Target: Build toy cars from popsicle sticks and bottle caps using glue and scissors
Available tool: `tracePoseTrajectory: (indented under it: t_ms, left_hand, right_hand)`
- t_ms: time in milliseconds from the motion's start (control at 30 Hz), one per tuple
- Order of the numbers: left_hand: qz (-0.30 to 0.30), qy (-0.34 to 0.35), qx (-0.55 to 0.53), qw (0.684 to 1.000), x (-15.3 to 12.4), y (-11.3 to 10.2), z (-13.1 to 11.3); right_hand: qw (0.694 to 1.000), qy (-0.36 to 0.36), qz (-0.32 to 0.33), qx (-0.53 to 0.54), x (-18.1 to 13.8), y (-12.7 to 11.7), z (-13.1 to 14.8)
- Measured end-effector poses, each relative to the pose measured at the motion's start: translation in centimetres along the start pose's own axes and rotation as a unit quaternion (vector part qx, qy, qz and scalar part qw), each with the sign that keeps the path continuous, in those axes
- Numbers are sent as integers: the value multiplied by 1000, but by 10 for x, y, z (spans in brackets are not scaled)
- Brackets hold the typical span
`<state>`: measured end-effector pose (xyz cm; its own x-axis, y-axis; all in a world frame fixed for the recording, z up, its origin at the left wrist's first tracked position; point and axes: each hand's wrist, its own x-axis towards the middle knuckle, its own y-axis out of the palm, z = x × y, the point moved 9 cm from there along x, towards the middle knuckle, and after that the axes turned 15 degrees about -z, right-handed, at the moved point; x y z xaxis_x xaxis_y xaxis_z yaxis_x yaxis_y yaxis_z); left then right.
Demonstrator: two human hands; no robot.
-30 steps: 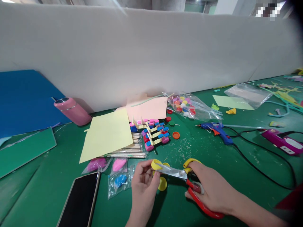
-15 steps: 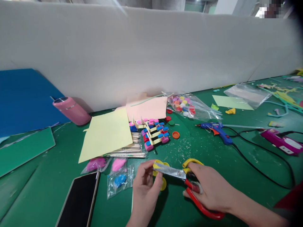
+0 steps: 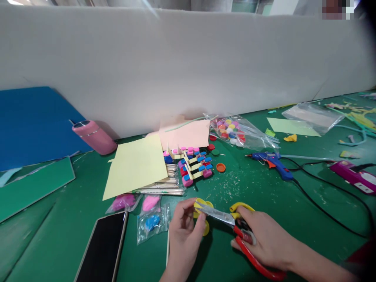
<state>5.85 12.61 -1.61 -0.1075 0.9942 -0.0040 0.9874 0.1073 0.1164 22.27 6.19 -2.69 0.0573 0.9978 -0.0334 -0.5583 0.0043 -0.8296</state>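
Note:
Between the thumb and fingers of my left hand [image 3: 186, 235] is a small yellow bottle cap [image 3: 198, 204]. My right hand [image 3: 264, 237] grips a pair of scissors [image 3: 219, 215] by its red and yellow handles. The scissor blades point left, and their tips reach the yellow cap. More yellow round pieces [image 3: 206, 228] show just behind and below the cap, partly hidden by my left fingers. Beyond my hands stands a small craft model [image 3: 194, 166] of pale sticks with pink and blue pieces. An orange cap [image 3: 221, 167] lies close to it.
A phone [image 3: 101, 248] and bags of pink and blue clay [image 3: 152, 222] lie at the left. Pale yellow paper [image 3: 136, 166] covers bundled sticks. A pink bottle [image 3: 94, 137] leans at the back. At right lie a blue glue gun [image 3: 272, 162], its cable, and a bag of caps [image 3: 235, 131].
The whole view has shifted slightly, so things sit a little further right. My hands keep the same hold, and the scissor tips are still at the yellow cap.

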Motion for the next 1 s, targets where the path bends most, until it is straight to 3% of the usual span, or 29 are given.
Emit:
tracePoseTrajectory:
  t_ms: [267, 400, 667, 1000]
  left_hand:
    - [20, -112, -110, 987, -2, 9, 10]
    - [2, -86, -86, 993, -1, 5, 6]
    - [23, -15, -23, 999, -1, 3, 2]
    - [7, -39, -50, 998, -2, 3, 1]
  right_hand:
    - [1000, 6, -9, 6, -1, -1, 0]
    - [1000, 6, -25, -5, 0, -6, 1]
    - [999, -5, -27, -24, 0, -7, 1]
    - [999, -14, -22, -34, -1, -7, 2]
